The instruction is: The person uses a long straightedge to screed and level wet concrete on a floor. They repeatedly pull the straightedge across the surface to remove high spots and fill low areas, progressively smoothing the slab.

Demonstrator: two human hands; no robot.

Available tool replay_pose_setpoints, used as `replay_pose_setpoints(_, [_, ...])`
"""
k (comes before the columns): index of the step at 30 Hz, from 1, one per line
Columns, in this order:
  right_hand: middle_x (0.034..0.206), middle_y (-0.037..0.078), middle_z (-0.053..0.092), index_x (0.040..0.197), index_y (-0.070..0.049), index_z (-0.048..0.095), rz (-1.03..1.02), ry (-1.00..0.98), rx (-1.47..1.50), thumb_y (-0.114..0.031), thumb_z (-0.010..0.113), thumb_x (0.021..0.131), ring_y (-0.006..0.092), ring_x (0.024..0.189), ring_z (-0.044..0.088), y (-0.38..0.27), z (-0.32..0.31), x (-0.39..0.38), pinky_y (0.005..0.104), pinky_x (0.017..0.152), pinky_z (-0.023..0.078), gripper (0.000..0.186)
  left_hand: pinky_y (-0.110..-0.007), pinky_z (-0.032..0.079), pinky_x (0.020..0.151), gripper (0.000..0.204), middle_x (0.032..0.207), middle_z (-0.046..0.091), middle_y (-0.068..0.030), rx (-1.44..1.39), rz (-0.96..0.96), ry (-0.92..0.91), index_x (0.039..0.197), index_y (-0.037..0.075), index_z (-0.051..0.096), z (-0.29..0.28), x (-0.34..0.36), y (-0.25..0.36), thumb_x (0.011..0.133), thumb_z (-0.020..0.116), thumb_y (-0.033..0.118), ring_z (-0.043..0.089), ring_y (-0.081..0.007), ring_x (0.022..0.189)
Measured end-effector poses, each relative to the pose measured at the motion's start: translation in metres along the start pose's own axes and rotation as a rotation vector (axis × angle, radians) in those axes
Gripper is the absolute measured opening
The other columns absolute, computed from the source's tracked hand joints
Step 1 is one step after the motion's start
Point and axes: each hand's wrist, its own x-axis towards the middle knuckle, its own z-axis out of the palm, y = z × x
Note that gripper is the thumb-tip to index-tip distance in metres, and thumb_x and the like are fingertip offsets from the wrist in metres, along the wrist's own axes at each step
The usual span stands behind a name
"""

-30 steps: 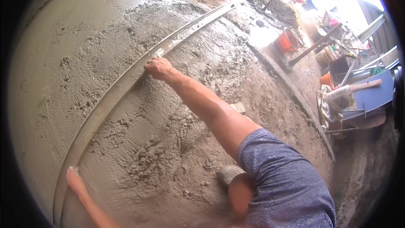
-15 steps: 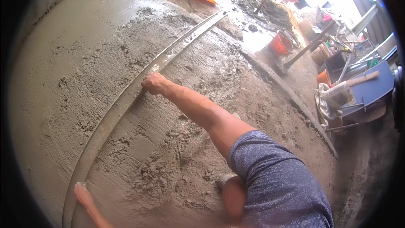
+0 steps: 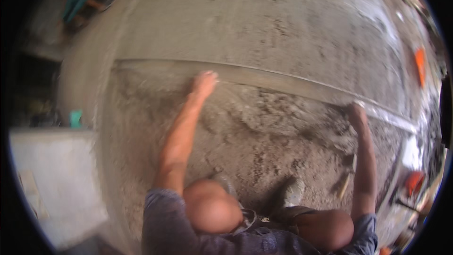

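A long, straight screed bar [image 3: 278, 80] lies across the wet concrete [image 3: 226, 19] in front of me. My left hand [image 3: 205, 83] is closed on the bar's near edge, left of its middle. Farther right, my right hand [image 3: 357, 114] grips the same bar, with its fingers wrapped over the edge. Beyond the bar the concrete looks fairly smooth, with some pitted patches. On the near side, lumpy loose concrete [image 3: 278, 113] is heaped along the bar, most thickly between my hands. Motion blur softens the finger detail.
My bent knees and a muddy boot [image 3: 295, 192] are close below. A small tool with a wooden handle [image 3: 345, 184] lies by my right forearm. Orange containers [image 3: 415, 183] are at the right. A pale slab [image 3: 61, 179] borders the left, with a green object [image 3: 75, 118] on it.
My view has swung left, so the bar now runs crosswise and its left end shows. Both hands remain on it. My knees have come into view.
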Motion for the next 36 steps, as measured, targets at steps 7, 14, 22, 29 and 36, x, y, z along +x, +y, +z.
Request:
replay_pose_setpoints(7, [0.088, 0.016, 0.068, 0.083, -0.007, 0.066, 0.145, 0.144, -0.072, -0.025, 0.07, 0.087, 0.0392, 0.088, 0.065, -0.035, 0.027, -0.048, 0.0501, 0.073, 0.051, 0.019, -0.043, 0.05, 0.104, 0.019, 0.115, 0.069, -0.0112, 0.091, 0.052, 0.103, 0.104, 0.008, 0.071, 0.039, -0.05, -0.041, 0.095, 0.061, 0.022, 0.063, -0.0316, 0.116])
replay_pose_setpoints(14, [0.089, 0.017, 0.068, 0.09, -0.011, 0.068, 0.051, 0.166, -0.125, -0.016, 0.059, 0.09, 0.0394, 0.09, 0.066, -0.003, 0.015, 0.02, 0.0485, 0.076, 0.051, 0.01, -0.043, 0.051, 0.102, 0.02, 0.123, 0.066, -0.0085, 0.027, 0.02, 0.12, 0.105, 0.01, 0.07, 0.004, 0.046, -0.015, 0.092, 0.065, 0.025, 0.058, -0.0324, 0.125])
replay_pose_setpoints(22, [0.092, 0.016, 0.07, 0.095, -0.011, 0.071, 0.06, 0.117, -0.005, -0.019, 0.057, 0.093, 0.0389, 0.09, 0.067, -0.007, 0.015, 0.034, 0.0482, 0.077, 0.051, 0.016, -0.044, 0.045, 0.105, 0.02, 0.11, 0.066, -0.0124, -0.048, 0.068, 0.232, 0.102, 0.007, 0.067, 0.026, 0.051, -0.042, 0.09, 0.07, 0.023, 0.058, -0.0347, 0.117])
replay_pose_setpoints(29, [0.093, 0.016, 0.069, 0.092, -0.011, 0.072, -0.022, 0.021, 0.014, -0.017, 0.053, 0.094, 0.0391, 0.09, 0.067, -0.029, 0.009, -0.013, 0.0479, 0.077, 0.051, 0.021, -0.044, 0.046, 0.105, 0.018, 0.111, 0.066, -0.0128, -0.074, 0.034, 0.117, 0.104, 0.007, 0.067, 0.008, -0.064, -0.05, 0.092, 0.066, 0.02, 0.061, -0.0346, 0.112])
replay_pose_setpoints(36, [0.092, 0.017, 0.069, 0.088, -0.008, 0.071, 0.047, -0.031, 0.012, -0.023, 0.055, 0.091, 0.0402, 0.09, 0.066, -0.03, 0.012, -0.049, 0.0483, 0.078, 0.051, 0.022, -0.044, 0.045, 0.108, 0.019, 0.118, 0.067, -0.014, 0.006, 0.042, -0.137, 0.109, 0.006, 0.068, -0.007, -0.105, -0.033, 0.095, 0.059, 0.015, 0.06, -0.0357, 0.118])
